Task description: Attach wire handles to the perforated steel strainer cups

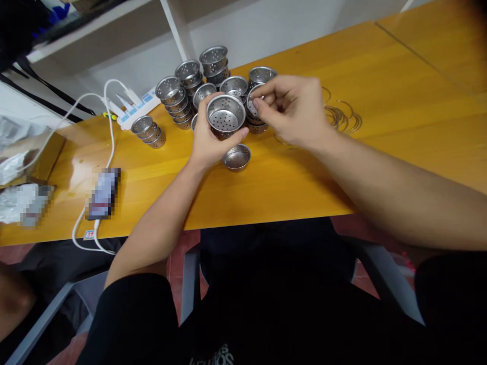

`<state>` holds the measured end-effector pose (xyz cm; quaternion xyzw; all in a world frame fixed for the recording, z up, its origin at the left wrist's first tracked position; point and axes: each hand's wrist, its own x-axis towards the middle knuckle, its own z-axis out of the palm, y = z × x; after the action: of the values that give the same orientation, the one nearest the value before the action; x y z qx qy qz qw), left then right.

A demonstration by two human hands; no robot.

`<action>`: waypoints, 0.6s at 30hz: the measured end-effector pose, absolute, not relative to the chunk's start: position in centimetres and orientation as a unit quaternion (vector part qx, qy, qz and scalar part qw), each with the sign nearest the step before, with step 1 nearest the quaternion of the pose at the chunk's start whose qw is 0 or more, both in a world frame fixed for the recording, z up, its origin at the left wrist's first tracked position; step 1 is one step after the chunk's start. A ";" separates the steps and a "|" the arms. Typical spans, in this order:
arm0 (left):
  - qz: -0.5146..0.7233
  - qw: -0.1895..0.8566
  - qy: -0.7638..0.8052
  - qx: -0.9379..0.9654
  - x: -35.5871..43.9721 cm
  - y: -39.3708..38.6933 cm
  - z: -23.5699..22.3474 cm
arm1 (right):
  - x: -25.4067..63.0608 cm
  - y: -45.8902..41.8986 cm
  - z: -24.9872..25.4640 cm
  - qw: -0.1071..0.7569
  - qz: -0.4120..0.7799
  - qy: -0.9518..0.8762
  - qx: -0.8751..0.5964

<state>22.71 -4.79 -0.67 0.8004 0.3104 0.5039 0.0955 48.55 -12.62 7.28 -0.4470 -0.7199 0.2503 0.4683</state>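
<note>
Nearest you on the surface (266, 192) lies a shallow metal dish (236, 156), open side up and alone, just below your left hand (208, 139). That hand's grip is clamped around a perforated steel cup (225, 115), held clear of the wood with its mouth toward you, so the holes in its floor show. Your right hand (291, 109) sits just beside the cup's rim, thumb and forefinger pinched together on something small (too fine to make out; it may be one of the wire rings). I judge you to be mid-way through fitting one cup, not finished with it: the piece in your right hand has not yet met the cup, and the dish is untouched.

Behind your hands stand the cup stacks (190, 83), several high and packed close, with a short tilted stack (149, 131) apart on the left. Whether those are done or waiting cannot be told from here. To the right, a loose spread of wire rings (342, 116) lies flat, which suggests plenty of work is left.

Far left, a power strip (133, 106) and its white cable (110, 147) trail toward the surface's edge.
</note>
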 end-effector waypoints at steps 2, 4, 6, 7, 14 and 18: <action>0.511 0.106 0.283 0.805 22.9 -4.8 -0.9 | 48.5 -12.1 6.7 0.475 0.253 -0.718 -0.442; 0.515 0.115 0.256 0.810 23.0 -4.6 -1.2 | 48.5 -11.4 6.1 0.500 0.248 -0.716 -0.419; 0.511 0.122 0.245 0.814 22.9 -4.4 -1.6 | 48.4 -10.8 5.5 0.534 0.242 -0.715 -0.381; 0.506 0.126 0.245 0.817 22.8 -4.3 -1.8 | 48.4 -10.6 5.3 0.547 0.239 -0.715 -0.363; 0.506 0.101 0.253 0.818 22.6 -3.9 -2.0 | 48.0 -10.6 4.8 0.557 0.253 -0.727 -0.312; 0.492 0.102 0.258 0.825 22.7 -3.9 -2.1 | 47.9 -10.7 4.6 0.547 0.268 -0.729 -0.313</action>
<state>22.70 -3.89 -2.14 0.8253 0.2580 0.4918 0.1019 47.88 -10.68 4.57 -0.3129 -0.7287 0.2677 0.5472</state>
